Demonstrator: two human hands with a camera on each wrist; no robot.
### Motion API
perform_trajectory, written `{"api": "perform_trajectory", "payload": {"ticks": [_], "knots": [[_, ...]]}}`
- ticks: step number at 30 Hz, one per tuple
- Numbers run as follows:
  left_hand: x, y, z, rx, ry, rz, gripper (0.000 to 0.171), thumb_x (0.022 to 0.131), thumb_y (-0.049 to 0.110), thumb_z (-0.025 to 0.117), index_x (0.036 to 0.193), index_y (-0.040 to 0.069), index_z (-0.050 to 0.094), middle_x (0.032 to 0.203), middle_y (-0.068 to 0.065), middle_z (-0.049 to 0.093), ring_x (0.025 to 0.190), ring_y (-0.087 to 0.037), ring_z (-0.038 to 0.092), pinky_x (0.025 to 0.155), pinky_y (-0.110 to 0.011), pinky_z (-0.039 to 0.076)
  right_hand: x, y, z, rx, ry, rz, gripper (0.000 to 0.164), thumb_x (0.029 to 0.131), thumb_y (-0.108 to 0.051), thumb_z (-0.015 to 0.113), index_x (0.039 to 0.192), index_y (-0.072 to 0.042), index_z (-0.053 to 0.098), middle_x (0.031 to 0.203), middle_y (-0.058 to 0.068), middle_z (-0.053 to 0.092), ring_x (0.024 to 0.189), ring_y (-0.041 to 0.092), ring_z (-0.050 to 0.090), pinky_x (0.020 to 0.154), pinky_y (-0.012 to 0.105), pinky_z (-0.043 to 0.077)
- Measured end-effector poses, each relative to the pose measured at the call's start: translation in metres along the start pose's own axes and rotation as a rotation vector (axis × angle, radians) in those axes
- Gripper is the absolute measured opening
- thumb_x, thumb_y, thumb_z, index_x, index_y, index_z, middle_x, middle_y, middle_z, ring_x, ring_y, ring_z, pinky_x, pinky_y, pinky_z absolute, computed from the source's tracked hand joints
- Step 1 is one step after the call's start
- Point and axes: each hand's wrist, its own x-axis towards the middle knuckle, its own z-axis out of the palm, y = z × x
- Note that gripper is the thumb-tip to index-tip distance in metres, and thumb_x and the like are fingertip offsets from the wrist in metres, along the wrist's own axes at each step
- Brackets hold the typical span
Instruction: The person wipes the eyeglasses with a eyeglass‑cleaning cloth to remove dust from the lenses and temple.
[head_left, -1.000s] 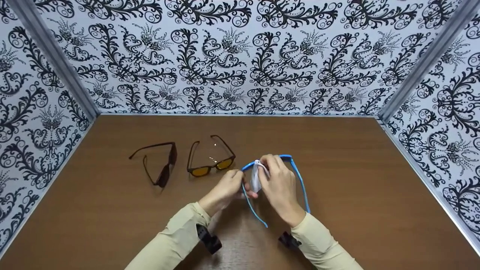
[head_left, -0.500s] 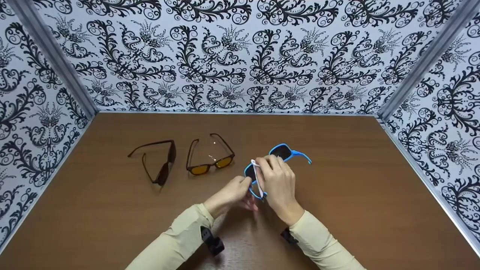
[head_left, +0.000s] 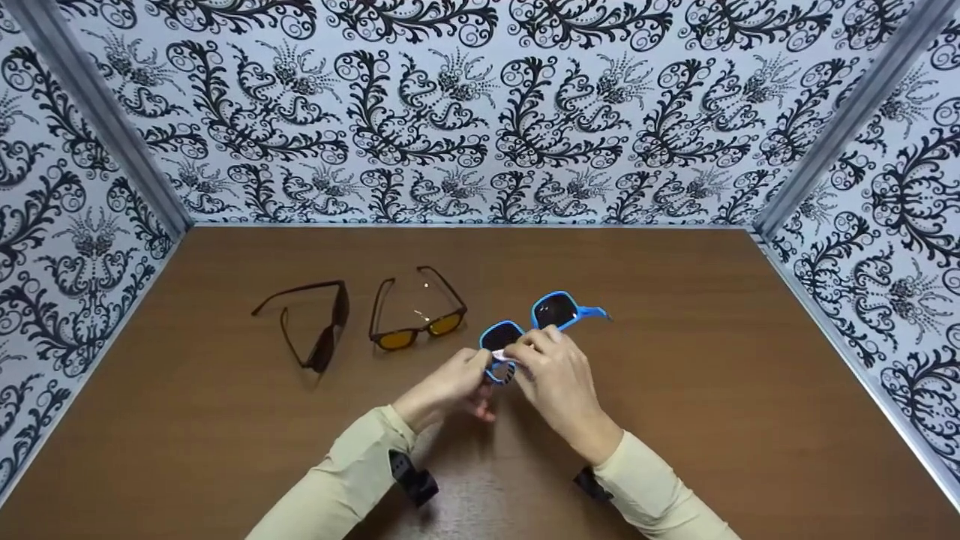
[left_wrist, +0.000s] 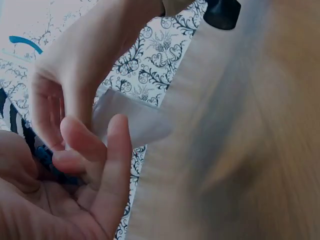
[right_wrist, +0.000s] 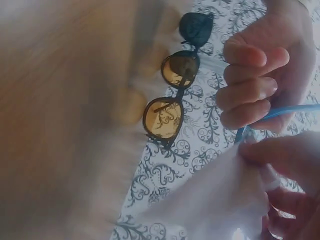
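Observation:
Blue-framed sunglasses point(head_left: 555, 310) with dark lenses are up in front of the person, lenses facing the head camera. The left hand point(head_left: 450, 382) grips them at their left end, near the hinge; in the left wrist view some of its fingers extend loosely. In the right hand point(head_left: 561, 379) a thin white cloth point(right_wrist: 215, 195) is pinched, its edge at the lower rim of the left lens. Most of the cloth hangs below the fingers, hidden from the head camera but visible in both wrist views. The right hand covers part of the bridge.
Yellow-lensed glasses point(head_left: 397, 340) lie with temples spread on the brown table point(head_left: 705, 375), left of the hands. Farther left are dark sunglasses point(head_left: 324, 349), temples open. Patterned walls point(head_left: 480, 112) enclose the table at the back and sides.
The blue sunglasses have turned so that their lenses face the head camera instead of the temples pointing toward the person. The cloth has shifted with the right hand down to the left lens's lower rim.

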Motion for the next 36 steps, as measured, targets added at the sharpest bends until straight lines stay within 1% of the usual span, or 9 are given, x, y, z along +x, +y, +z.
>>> {"api": "perform_trajectory", "payload": {"ticks": [6, 10, 14, 16, 20, 24, 27, 31, 36], "knots": [[-0.004, 0.004, 0.002, 0.076, -0.041, -0.046, 0.030, 0.092, 0.010, 0.031, 0.066, 0.007, 0.046, 0.050, 0.000, 0.036, 0.036, -0.010, 0.047, 0.048, -0.030, 0.054, 0.002, 0.003, 0.002, -0.142, 0.095, -0.007, 0.007, 0.081, -0.008, 0.075, 0.085, -0.007, 0.070, 0.083, 0.004, 0.061, 0.074, 0.023, 0.053, 0.062, 0.035, 0.047], [-0.003, 0.003, 0.007, 0.087, -0.046, -0.062, 0.031, 0.093, 0.011, 0.031, 0.065, 0.008, 0.044, 0.050, 0.001, 0.035, 0.036, -0.010, 0.046, 0.045, -0.026, 0.052, 0.004, 0.000, 0.005, -0.056, 0.109, -0.008, 0.009, 0.082, -0.008, 0.076, 0.089, -0.008, 0.070, 0.085, 0.003, 0.061, 0.075, 0.021, 0.055, 0.064, 0.034, 0.048], [-0.002, 0.003, 0.007, 0.084, -0.017, -0.025, 0.034, 0.096, 0.013, 0.031, 0.066, 0.010, 0.045, 0.053, 0.002, 0.036, 0.037, -0.007, 0.038, 0.042, -0.022, 0.048, 0.002, -0.002, 0.005, 0.108, 0.059, -0.009, 0.013, 0.078, -0.004, 0.078, 0.088, -0.009, 0.071, 0.085, 0.000, 0.063, 0.080, 0.020, 0.057, 0.070, 0.034, 0.049], [-0.002, 0.003, 0.006, 0.076, 0.003, -0.009, 0.034, 0.097, 0.014, 0.031, 0.066, 0.010, 0.045, 0.054, 0.002, 0.037, 0.038, -0.007, 0.032, 0.040, -0.020, 0.045, 0.000, -0.002, 0.003, 0.128, 0.014, -0.016, 0.014, 0.076, -0.004, 0.080, 0.087, -0.010, 0.072, 0.085, 0.001, 0.064, 0.082, 0.021, 0.057, 0.073, 0.035, 0.049], [-0.004, 0.005, 0.003, 0.084, 0.016, -0.003, 0.034, 0.096, 0.013, 0.031, 0.065, 0.010, 0.045, 0.054, 0.002, 0.037, 0.039, -0.007, 0.029, 0.037, -0.019, 0.042, -0.002, 0.003, -0.003, 0.004, -0.006, -0.036, 0.012, 0.076, -0.009, 0.081, 0.084, -0.010, 0.073, 0.084, 0.003, 0.064, 0.082, 0.024, 0.054, 0.071, 0.037, 0.046], [-0.006, 0.006, 0.005, 0.125, 0.007, -0.009, 0.032, 0.093, 0.012, 0.032, 0.064, 0.008, 0.046, 0.052, 0.001, 0.038, 0.038, -0.007, 0.031, 0.037, -0.020, 0.042, -0.001, 0.006, -0.003, -0.129, 0.085, -0.057, 0.007, 0.079, -0.008, 0.077, 0.083, -0.007, 0.072, 0.083, 0.005, 0.064, 0.078, 0.026, 0.054, 0.064, 0.039, 0.044], [-0.006, 0.007, 0.008, 0.149, 0.003, -0.017, 0.030, 0.092, 0.012, 0.033, 0.067, 0.007, 0.048, 0.055, 0.000, 0.041, 0.038, -0.007, 0.033, 0.037, -0.020, 0.044, 0.002, 0.006, -0.003, -0.151, 0.138, -0.052, 0.003, 0.081, -0.006, 0.073, 0.084, -0.005, 0.071, 0.083, 0.005, 0.063, 0.076, 0.026, 0.053, 0.062, 0.039, 0.042], [-0.004, 0.007, 0.012, 0.142, -0.012, -0.019, 0.030, 0.095, 0.012, 0.033, 0.070, 0.006, 0.049, 0.058, 0.000, 0.043, 0.037, -0.008, 0.035, 0.039, -0.022, 0.047, 0.007, 0.002, -0.002, -0.088, 0.147, -0.031, 0.005, 0.081, -0.007, 0.075, 0.085, -0.007, 0.072, 0.082, 0.003, 0.066, 0.075, 0.024, 0.055, 0.065, 0.038, 0.042], [-0.002, 0.005, 0.012, 0.084, -0.011, -0.017, 0.036, 0.099, 0.016, 0.032, 0.068, 0.007, 0.049, 0.057, -0.001, 0.042, 0.035, -0.008, 0.036, 0.041, -0.023, 0.049, 0.005, -0.002, -0.003, 0.051, 0.078, -0.033, 0.011, 0.077, -0.008, 0.080, 0.086, -0.010, 0.073, 0.081, -0.001, 0.069, 0.076, 0.018, 0.062, 0.072, 0.037, 0.042]]}}
